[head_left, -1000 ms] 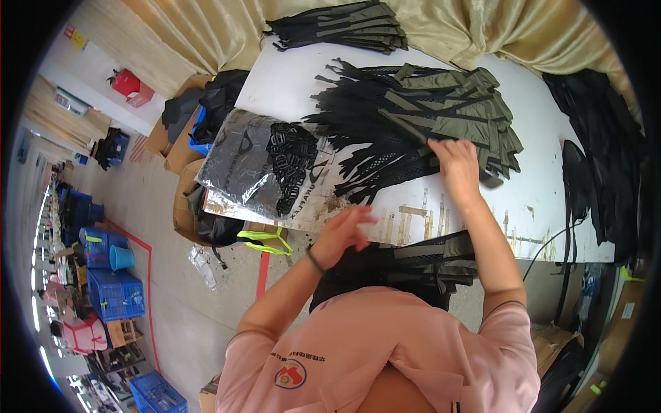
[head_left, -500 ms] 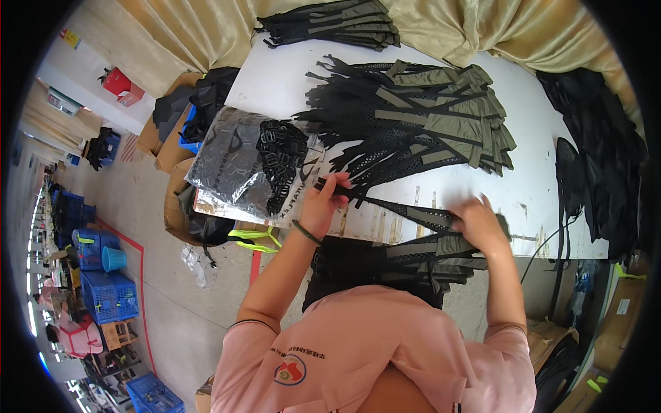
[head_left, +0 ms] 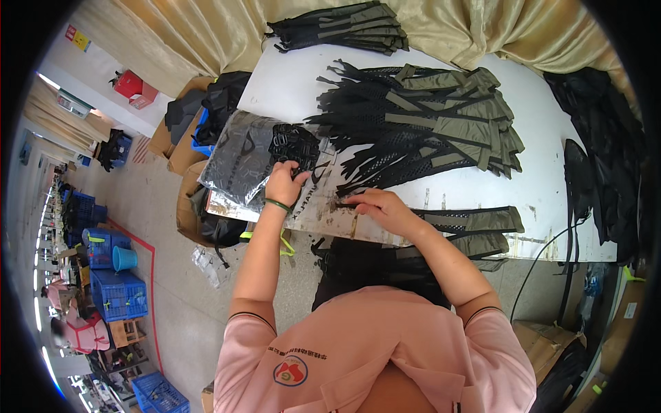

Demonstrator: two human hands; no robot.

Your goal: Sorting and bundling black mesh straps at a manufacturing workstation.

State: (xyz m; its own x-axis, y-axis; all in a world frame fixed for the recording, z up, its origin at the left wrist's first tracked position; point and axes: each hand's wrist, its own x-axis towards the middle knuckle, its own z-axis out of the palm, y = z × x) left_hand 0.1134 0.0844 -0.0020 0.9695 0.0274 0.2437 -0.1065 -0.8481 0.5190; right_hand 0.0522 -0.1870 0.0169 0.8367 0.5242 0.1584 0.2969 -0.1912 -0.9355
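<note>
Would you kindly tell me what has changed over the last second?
The right hand came back from the fanned strap pile, drawing one olive-and-black strap to the near table edge. The left hand moved left to the black buckles. The table and far pile stayed put.

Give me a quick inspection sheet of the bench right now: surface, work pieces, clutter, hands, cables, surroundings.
Surface: white table, scuffed and stained along the near edge.
Job's things: mesh strap piece lies flat at the near edge; heap of black buckles on a clear plastic bag.
Clutter: fanned pile of black and olive strap pieces; second stack at the far edge; black fabric on the right.
Hands: left hand at the buckles, grip cannot be told; right hand pressing the strap piece's end.
Cables: black cord hangs off the table's right front.
Surroundings: beige curtain, cardboard boxes, blue crates on the floor.
</note>
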